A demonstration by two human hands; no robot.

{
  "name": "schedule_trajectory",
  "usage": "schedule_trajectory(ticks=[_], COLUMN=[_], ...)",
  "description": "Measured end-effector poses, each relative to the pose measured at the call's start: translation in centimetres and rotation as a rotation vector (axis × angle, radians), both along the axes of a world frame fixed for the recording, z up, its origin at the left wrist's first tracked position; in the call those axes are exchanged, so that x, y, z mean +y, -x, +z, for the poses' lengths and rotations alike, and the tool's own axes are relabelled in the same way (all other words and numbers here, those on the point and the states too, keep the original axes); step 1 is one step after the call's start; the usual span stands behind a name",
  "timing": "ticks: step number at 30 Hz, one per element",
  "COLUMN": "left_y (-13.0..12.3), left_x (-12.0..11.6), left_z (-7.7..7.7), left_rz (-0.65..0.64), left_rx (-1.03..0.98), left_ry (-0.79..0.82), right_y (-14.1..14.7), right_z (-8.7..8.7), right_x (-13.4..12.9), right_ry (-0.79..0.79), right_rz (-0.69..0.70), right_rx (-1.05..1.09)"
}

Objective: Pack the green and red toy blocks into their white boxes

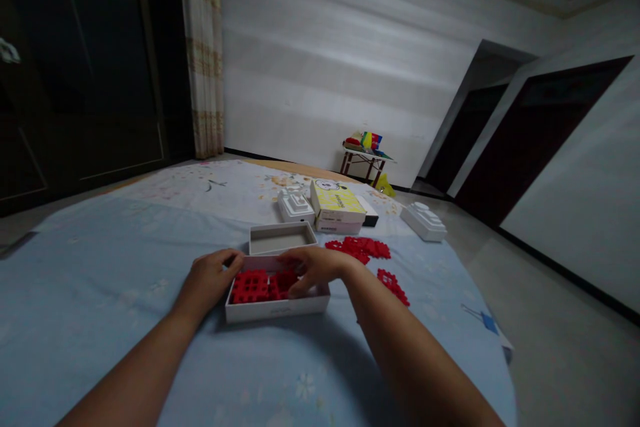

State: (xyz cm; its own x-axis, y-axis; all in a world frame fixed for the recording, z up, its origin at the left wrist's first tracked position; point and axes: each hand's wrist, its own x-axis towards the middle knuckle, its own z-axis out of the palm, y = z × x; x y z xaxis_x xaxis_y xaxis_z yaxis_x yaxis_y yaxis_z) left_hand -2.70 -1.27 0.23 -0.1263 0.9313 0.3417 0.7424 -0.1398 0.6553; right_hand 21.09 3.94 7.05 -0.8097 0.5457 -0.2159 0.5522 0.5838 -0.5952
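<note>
A white box (pixel 277 310) sits on the cloth in front of me with red plastic lattice building pieces (pixel 251 286) lying inside. My left hand (pixel 213 275) holds the box at its left rim, with the fingers curled over the back corner. Inside the right half of the box is my right hand (pixel 314 265), its thumb and fingers closed around a red lattice piece (pixel 283 282); its fingertips are partly hidden. Directly behind stands an open shallow box part (pixel 283 239) with a grey inside. More red lattice pieces (pixel 367 248) lie to the right, plus another red piece (pixel 393 287) nearer my right forearm.
Behind are a yellow-and-white box (pixel 336 205), a white stepped plastic tray (pixel 296 205) and a similar white tray (pixel 424 221) near the right edge. A blue clip (pixel 489 322) grips the cloth's right edge. A small table (pixel 367 155) with colourful items stands by the wall.
</note>
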Motion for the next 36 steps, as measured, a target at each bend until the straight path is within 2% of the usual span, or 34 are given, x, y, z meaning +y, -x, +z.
schedule_trajectory(ticks=[3, 8, 13, 17, 20, 23, 28, 31, 36], left_y=[-0.1, -0.1, -0.1, 0.2, 0.4, 0.5, 0.7, 0.8, 1.0], left_x=[0.0, -0.1, -0.1, 0.1, 0.3, 0.5, 0.7, 0.8, 1.0], left_z=[0.1, 0.2, 0.3, 0.1, 0.2, 0.4, 0.3, 0.1, 0.0], left_rz=[-0.003, -0.004, 0.010, 0.024, 0.036, 0.050, 0.072, 0.086, 0.084], left_rx=[0.005, 0.002, 0.013, 0.017, 0.032, 0.048, 0.065, 0.071, 0.059], left_ry=[0.004, 0.012, 0.021, 0.036, 0.075, 0.124, 0.137, 0.153, 0.159], right_y=[-1.0, -1.5, -0.5, 0.2, -0.5, -3.0, -10.0, -13.9, -17.1], right_z=[-0.6, -0.3, 0.2, 0.2, 0.4, 0.8, 0.4, -1.0, -4.0], right_x=[-0.1, -1.8, -3.6, -4.2, -4.2, -3.6, -2.7, -3.3, -5.9], right_ry=[0.056, -0.234, -0.415, -0.408, -0.367, -0.357, -0.367, -0.367, -0.166], right_rz=[-0.104, -0.297, -0.262, -0.207, -0.239, -0.310, -0.467, -0.561, -0.674], right_rx=[0.107, 0.013, -0.129, -0.115, -0.059, 0.025, 0.153, 0.028, -0.182])
